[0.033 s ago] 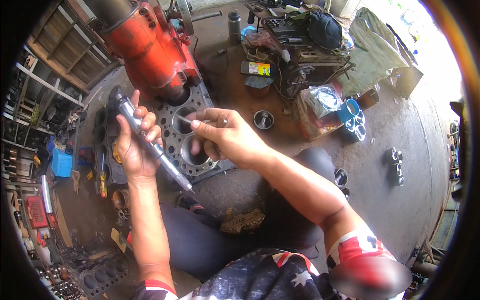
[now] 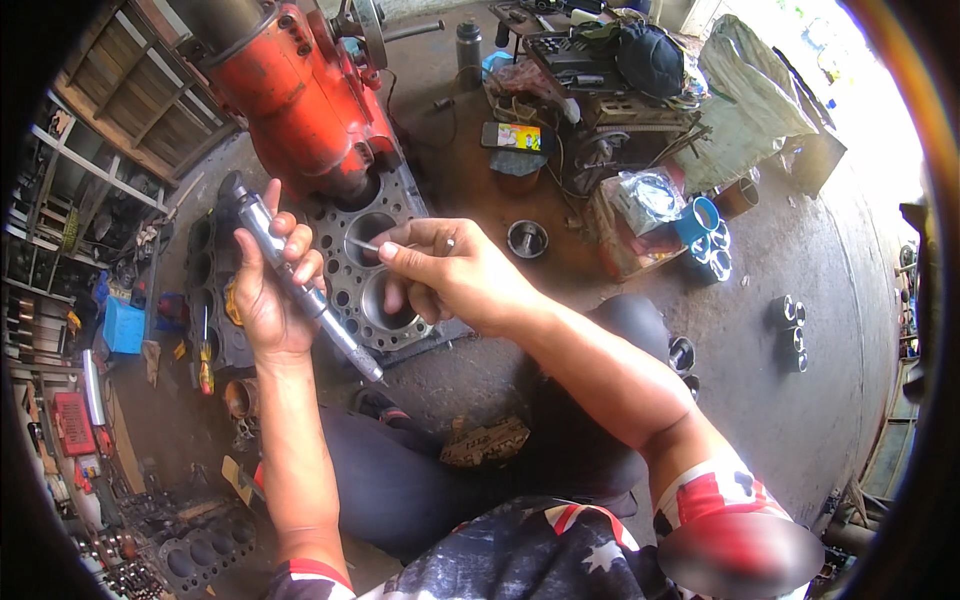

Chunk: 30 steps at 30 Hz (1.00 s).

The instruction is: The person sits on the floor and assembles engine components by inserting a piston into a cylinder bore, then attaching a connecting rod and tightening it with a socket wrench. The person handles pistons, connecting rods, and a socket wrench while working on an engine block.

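Note:
A long silvery inside micrometer (image 2: 313, 296) lies slantwise across my left hand (image 2: 272, 290), whose thumb and fingers are wrapped round its upper part. Its narrow lower end points toward my knees. In a pinch between thumb and forefinger, my right hand (image 2: 455, 268) holds a thin short metal rod (image 2: 363, 243), directed left toward the micrometer but apart from it. Beneath both hands is a grey engine block (image 2: 408, 200) with large round bores and many small holes in its top face. My right fingers partly cover one bore.
A big red boring machine (image 2: 300, 110) stands on the block's far end. A piston (image 2: 527, 239) lies on the floor to the right, near a box (image 2: 625, 245) and blue cylinder (image 2: 697, 220). A phone (image 2: 517, 137) sits beyond. A yellow-handled screwdriver (image 2: 206, 365) is at left.
The tip of the thin rod in my right hand has dipped slightly. My left hand and the micrometer stay nearly in place.

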Each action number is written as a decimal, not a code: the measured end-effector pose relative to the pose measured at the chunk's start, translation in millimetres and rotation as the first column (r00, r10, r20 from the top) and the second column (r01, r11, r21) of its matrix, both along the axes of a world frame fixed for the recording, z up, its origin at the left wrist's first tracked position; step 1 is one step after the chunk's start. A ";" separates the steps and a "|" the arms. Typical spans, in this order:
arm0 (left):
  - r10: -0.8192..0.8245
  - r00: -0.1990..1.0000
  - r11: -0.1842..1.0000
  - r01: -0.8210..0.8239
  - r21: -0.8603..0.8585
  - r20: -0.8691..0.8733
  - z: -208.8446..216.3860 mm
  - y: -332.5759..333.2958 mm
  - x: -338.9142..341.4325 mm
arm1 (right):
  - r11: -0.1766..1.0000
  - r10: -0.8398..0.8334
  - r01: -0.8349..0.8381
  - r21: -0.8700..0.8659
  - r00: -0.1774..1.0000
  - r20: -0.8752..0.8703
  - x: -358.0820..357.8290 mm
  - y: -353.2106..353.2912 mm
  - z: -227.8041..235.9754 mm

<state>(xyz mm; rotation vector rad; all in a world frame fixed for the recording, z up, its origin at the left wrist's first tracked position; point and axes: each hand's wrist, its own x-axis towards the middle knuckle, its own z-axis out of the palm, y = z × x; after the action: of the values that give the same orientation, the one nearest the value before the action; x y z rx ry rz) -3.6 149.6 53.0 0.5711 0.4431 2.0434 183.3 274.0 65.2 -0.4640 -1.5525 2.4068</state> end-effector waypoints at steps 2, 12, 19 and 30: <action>0.039 0.996 0.995 -0.046 -0.085 -0.078 -1.9 1.4 3.0 | 0.999 0.009 -0.010 0.036 1.000 0.028 2.8 -0.2 5.2; 0.066 0.921 0.946 -0.180 -0.269 -0.385 -9.7 9.7 17.9 | 0.998 0.005 -0.007 0.055 0.999 0.035 3.4 -9.0 7.3; 0.028 0.861 0.920 -0.221 -0.323 -0.508 -5.6 10.0 20.6 | 0.988 -0.034 0.017 0.150 0.994 0.108 2.0 -12.0 7.9; -0.083 0.625 0.884 -0.314 -0.347 -0.776 0.0 -3.8 17.9 | 0.961 0.036 -0.075 0.265 0.988 0.148 5.6 -11.8 6.2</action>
<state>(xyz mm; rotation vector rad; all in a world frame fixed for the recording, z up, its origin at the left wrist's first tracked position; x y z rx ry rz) 14.3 145.8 53.0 1.1481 1.4819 1.6099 188.9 262.2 71.3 -0.5505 -1.9448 2.1936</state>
